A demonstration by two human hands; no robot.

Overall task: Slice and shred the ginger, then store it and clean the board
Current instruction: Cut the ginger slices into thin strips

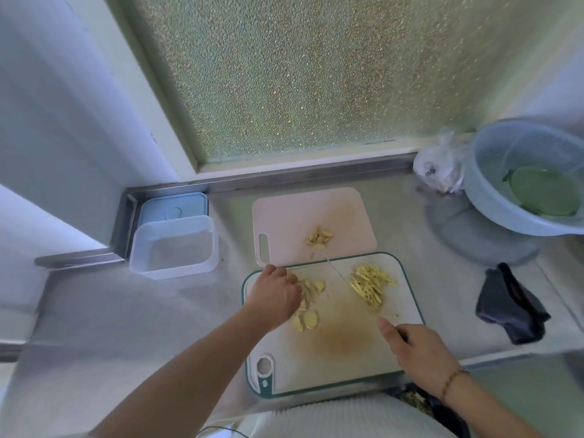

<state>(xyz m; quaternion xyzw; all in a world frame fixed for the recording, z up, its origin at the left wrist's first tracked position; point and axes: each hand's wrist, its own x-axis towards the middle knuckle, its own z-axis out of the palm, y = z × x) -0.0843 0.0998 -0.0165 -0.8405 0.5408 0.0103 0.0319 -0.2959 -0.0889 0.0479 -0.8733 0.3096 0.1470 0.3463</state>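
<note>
Ginger shreds, ginger slices, green-rimmed board

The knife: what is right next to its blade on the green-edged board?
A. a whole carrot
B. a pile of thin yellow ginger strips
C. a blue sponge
B: the knife, held by the right hand, lies beside the shredded ginger on the green-edged board.

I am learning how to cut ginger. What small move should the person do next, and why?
Probably gather a few ginger slices under the left hand and bring the knife over to shred them. The right hand holds the knife beside the finished shreds, and the slices remain uncut.
</note>
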